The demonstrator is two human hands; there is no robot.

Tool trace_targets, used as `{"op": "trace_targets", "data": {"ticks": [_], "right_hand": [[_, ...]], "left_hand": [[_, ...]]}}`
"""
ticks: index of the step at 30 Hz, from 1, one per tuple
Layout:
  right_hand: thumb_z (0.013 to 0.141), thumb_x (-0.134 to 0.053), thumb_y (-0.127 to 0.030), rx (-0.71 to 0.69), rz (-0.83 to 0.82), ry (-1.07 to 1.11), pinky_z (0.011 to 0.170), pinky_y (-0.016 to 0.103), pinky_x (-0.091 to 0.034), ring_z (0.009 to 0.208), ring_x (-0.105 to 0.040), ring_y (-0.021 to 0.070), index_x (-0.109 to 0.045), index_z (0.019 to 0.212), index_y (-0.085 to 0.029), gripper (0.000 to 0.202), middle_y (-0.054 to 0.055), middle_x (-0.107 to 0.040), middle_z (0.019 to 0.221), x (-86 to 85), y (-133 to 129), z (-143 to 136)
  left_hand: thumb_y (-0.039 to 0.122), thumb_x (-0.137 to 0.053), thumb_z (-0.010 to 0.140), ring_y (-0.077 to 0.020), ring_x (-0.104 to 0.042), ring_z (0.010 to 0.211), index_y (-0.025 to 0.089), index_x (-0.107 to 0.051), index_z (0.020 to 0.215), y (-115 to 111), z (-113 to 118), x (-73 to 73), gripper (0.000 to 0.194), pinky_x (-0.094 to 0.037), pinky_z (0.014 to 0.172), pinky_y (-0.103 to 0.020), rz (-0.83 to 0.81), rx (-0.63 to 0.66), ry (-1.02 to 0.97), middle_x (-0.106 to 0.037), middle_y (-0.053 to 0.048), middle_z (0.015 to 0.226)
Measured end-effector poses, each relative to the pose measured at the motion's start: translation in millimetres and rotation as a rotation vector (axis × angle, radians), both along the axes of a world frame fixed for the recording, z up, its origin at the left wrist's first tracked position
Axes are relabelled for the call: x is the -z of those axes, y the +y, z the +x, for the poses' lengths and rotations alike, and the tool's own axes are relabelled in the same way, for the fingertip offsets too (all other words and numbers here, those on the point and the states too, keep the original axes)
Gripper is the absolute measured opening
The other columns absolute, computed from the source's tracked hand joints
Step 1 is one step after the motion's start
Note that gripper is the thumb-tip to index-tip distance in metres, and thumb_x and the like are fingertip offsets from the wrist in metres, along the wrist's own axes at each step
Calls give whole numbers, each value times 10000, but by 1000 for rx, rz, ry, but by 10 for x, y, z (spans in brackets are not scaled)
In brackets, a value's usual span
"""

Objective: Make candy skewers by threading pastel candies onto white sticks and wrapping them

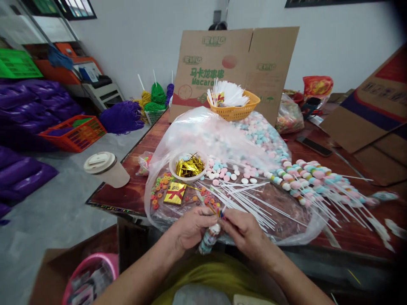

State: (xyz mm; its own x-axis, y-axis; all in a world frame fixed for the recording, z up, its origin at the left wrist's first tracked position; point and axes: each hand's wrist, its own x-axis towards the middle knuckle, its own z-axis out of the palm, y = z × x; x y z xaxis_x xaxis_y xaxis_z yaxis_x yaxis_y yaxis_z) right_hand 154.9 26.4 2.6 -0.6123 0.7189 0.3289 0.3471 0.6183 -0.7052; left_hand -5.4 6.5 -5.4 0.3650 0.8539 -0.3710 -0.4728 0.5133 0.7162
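Observation:
At the table's front edge, my left hand (196,224) pinches the gathered top of a small wrapped candy skewer (209,240) in clear film. My right hand (243,231) closes on the same gathered top from the other side, and the two hands nearly touch. Something thin, gold and blue shows between the fingertips. The wrapped skewer hangs below the hands. Just beyond lie white sticks (254,203), a gold packet (174,193), colourful ring candies (155,195) and a round tub of gold twist ties (190,166).
A plastic bag of pastel candies (210,131) spreads over the table (127,195). Finished skewers (321,178) lie at right. Behind are a yellow basket (237,111) and a cardboard box (219,55). A lidded cup (106,169) stands at the left edge; a pink bucket (111,260) is below.

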Motion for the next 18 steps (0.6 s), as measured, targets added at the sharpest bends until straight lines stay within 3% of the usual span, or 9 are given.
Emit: {"op": "trace_targets", "data": {"ticks": [2,4,6,9,11,15,18], "right_hand": [[905,-397,-215,-203,69,-11,593,220,-388,636,-525,116,-562,765,-192,218,17,-589,685,-137,64,66],[915,-389,-223,-316,22,-31,605,205,-395,654,-549,105,-580,863,-202,199,12,-623,727,-207,127,89],[911,-402,-253,-240,1,-58,566,198,-379,604,-532,98,-571,803,-196,209,0,-610,677,-183,166,60],[897,-414,-290,89,87,-102,501,213,-324,511,-453,98,-494,640,-186,289,-8,-534,569,-38,151,-43],[896,-409,-288,211,121,-149,503,225,-318,510,-447,107,-478,636,-187,288,-5,-521,564,54,102,-105],[869,-382,-148,135,211,-316,560,240,-355,605,-512,137,-509,750,-176,176,28,-570,671,131,40,-120],[815,-386,-59,97,472,-470,549,265,-331,589,-496,157,-531,767,-160,183,51,-565,666,105,125,-40]], "left_hand": [[302,-810,488,-102,-537,473,92,-627,684,21,-49,-16,340,-412,512,-231,-45,146,-86,-608,-28,571],[269,-827,456,-112,-556,467,113,-610,767,38,-59,-20,410,-433,493,-236,-38,176,-165,-619,-14,602],[243,-825,476,-102,-552,457,143,-576,818,49,-26,1,434,-440,479,-229,-40,82,-206,-605,16,611],[211,-795,546,-77,-537,462,148,-530,758,56,66,67,345,-425,486,-197,-88,-178,-197,-574,39,580],[202,-786,558,-64,-516,454,146,-512,720,60,121,105,323,-396,475,-181,-122,-302,-174,-556,49,558],[269,-774,581,-70,-488,450,150,-521,731,41,165,118,317,-370,466,-192,-112,-362,-40,-547,48,558],[338,-740,634,-89,-529,556,143,-558,760,-40,176,95,295,-410,558,-213,27,-372,195,-589,14,652]]}}
